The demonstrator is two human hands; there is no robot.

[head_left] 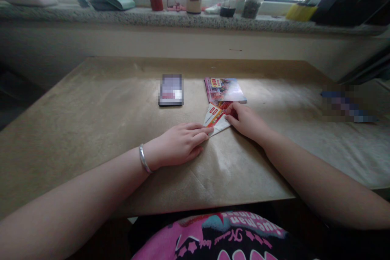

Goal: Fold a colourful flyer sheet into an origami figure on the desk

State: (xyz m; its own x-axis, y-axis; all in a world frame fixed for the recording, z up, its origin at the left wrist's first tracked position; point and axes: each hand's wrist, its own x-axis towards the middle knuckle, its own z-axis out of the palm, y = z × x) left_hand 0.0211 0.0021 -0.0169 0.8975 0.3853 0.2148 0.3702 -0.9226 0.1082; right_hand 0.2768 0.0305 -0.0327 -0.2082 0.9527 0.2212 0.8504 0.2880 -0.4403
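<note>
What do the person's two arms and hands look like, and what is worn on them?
Both forearms are bare, with no sleeves and no gloves. The left hand has a plain silver bangle around the wrist, smooth and rounded. The right hand shows no ring, watch or band in this view. No markings are visible on either arm. Fingernails are too small to judge.

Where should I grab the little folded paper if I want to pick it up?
Probably by its pointed white corner nearest the person, coming from the near side. The folded paper lies flat on the table, the left hand presses that tip with its fingertips, and the right hand covers the far right edge. A thin flat sheet is easiest pinched at a free corner.
</note>
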